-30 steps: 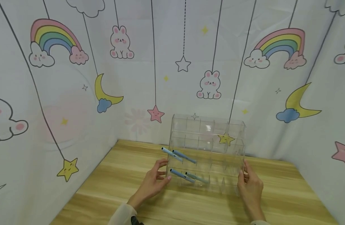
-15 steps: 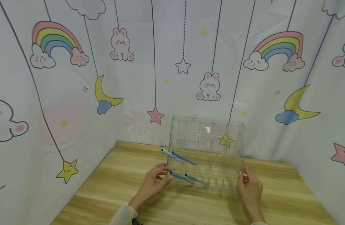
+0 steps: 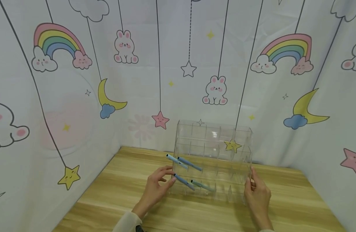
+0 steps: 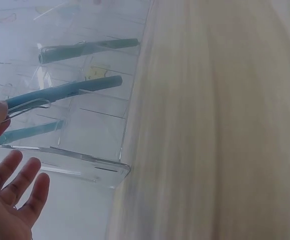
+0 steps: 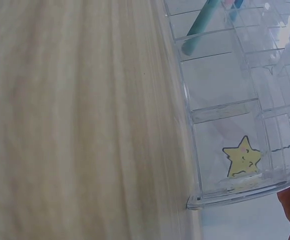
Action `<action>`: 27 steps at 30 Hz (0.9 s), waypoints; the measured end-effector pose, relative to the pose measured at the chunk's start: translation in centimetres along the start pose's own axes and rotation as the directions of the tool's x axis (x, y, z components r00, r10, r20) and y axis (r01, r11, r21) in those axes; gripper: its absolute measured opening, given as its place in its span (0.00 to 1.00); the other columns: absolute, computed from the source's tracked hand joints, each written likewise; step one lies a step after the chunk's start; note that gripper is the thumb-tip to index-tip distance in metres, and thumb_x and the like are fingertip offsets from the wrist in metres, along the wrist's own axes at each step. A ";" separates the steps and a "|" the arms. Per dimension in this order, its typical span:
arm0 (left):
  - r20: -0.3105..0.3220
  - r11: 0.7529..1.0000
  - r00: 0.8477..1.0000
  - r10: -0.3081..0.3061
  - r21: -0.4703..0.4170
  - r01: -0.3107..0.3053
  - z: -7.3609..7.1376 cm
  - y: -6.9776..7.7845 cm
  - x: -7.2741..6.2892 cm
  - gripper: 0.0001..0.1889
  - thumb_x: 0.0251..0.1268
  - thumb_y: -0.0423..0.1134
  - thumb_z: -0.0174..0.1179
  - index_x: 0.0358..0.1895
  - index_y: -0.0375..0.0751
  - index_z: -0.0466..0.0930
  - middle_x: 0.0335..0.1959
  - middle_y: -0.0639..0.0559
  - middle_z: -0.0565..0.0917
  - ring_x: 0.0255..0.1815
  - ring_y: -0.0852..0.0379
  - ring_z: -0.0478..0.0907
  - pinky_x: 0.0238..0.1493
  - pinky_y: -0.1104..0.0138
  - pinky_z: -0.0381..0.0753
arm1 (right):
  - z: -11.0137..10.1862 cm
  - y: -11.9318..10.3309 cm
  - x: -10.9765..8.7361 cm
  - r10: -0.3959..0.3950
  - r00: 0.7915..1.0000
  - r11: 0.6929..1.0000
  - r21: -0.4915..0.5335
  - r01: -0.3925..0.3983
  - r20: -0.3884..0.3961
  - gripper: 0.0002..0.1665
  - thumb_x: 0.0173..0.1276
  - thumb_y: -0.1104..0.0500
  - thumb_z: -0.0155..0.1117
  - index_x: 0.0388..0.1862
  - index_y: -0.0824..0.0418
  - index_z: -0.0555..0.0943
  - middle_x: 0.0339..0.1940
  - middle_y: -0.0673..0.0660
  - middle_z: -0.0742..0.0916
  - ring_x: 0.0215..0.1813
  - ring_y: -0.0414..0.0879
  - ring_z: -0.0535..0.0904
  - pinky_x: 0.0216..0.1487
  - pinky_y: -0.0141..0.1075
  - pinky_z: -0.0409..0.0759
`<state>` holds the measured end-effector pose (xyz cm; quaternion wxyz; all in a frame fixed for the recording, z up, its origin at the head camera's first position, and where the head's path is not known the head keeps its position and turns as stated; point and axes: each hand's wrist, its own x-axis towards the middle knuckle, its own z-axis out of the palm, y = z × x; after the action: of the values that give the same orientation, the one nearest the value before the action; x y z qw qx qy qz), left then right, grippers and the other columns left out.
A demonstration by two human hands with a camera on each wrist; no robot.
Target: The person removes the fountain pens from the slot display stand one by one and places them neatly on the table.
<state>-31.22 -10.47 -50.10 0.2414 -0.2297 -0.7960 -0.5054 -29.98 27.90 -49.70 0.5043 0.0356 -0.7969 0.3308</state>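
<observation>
The wood-grain bench (image 3: pixel 212 216) bears a clear rack (image 3: pixel 214 140). The left hand (image 3: pixel 155 187) pinches a blue pen (image 3: pixel 184 182); the right hand (image 3: pixel 258 193) grips the rack.

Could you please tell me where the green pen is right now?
In the head view, the green pen sits in the bottom row of the rack, just right of the blue pen that the left hand pinches.

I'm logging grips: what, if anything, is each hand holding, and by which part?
The left hand pinches the lower blue pen by its clip end; the right hand holds the clear compartment rack by its right side wall.
</observation>
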 end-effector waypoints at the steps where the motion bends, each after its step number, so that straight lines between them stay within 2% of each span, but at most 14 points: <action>1: -0.005 1.000 1.000 -0.003 -0.007 0.003 0.0 0.0 0.1 0.07 0.73 0.40 0.71 0.50 0.52 0.90 0.64 0.42 0.88 0.64 0.39 0.85 0.45 0.64 0.90 | 0.0 0.0 0.0 0.000 1.000 1.000 0.001 0.000 -0.001 0.31 0.59 0.78 0.71 0.64 0.71 0.84 0.41 0.73 0.92 0.39 0.05 0.66 0.30 0.12 0.75; 8: -0.018 0.998 1.000 -0.019 -0.056 0.017 -0.2 0.0 0.2 0.06 0.73 0.38 0.70 0.48 0.51 0.90 0.64 0.44 0.88 0.64 0.39 0.85 0.46 0.66 0.89 | -0.1 -0.1 0.0 0.000 1.000 1.000 0.007 0.000 0.001 0.31 0.59 0.78 0.70 0.64 0.72 0.84 0.42 0.72 0.93 0.39 0.08 0.69 0.31 0.12 0.76; 11: -0.017 0.997 1.000 -0.006 -0.071 0.005 -0.5 0.1 0.2 0.06 0.73 0.37 0.70 0.48 0.51 0.90 0.63 0.44 0.88 0.64 0.42 0.85 0.46 0.66 0.90 | -0.1 0.0 -0.1 0.000 1.000 1.000 0.011 0.000 0.001 0.31 0.59 0.78 0.71 0.64 0.72 0.84 0.42 0.73 0.93 0.38 0.08 0.69 0.30 0.12 0.77; 15: -0.009 0.997 1.000 0.026 -0.075 -0.027 -1.1 0.4 0.6 0.07 0.73 0.36 0.70 0.50 0.48 0.89 0.57 0.44 0.92 0.58 0.54 0.88 0.46 0.66 0.90 | -0.1 0.0 -0.1 0.004 1.000 1.000 0.014 -0.004 0.002 0.31 0.59 0.78 0.71 0.64 0.71 0.84 0.43 0.73 0.92 0.38 0.08 0.69 0.30 0.12 0.76; 18: 0.001 0.997 0.999 0.039 -0.064 -0.039 -1.5 0.5 1.0 0.07 0.74 0.36 0.70 0.51 0.46 0.90 0.51 0.46 0.93 0.52 0.59 0.89 0.46 0.66 0.90 | -0.1 -0.1 -0.1 0.007 1.000 1.000 0.014 -0.007 0.003 0.31 0.60 0.78 0.71 0.64 0.71 0.84 0.43 0.73 0.92 0.39 0.08 0.69 0.30 0.12 0.76; 24: 0.018 0.999 0.999 0.029 -0.038 -0.028 -2.3 0.8 1.9 0.06 0.74 0.37 0.69 0.50 0.46 0.90 0.46 0.49 0.94 0.46 0.62 0.89 0.45 0.67 0.90 | -0.1 -0.1 -0.2 0.034 0.999 0.999 0.024 -0.035 0.021 0.31 0.62 0.78 0.69 0.66 0.71 0.83 0.43 0.73 0.92 0.38 0.10 0.71 0.32 0.10 0.75; 27: 0.041 0.999 0.999 0.007 -0.038 -0.006 -2.6 1.3 2.6 0.07 0.74 0.38 0.70 0.51 0.46 0.90 0.46 0.49 0.94 0.44 0.63 0.89 0.46 0.67 0.89 | -0.1 0.0 -0.1 0.019 1.000 1.000 0.022 -0.019 0.016 0.30 0.62 0.78 0.69 0.65 0.71 0.83 0.42 0.73 0.92 0.39 0.10 0.70 0.32 0.10 0.75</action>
<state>-32.02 -12.05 -46.65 0.2223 -0.2470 -0.7904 -0.5146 -29.86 27.93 -49.72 0.4946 0.0362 -0.7973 0.3441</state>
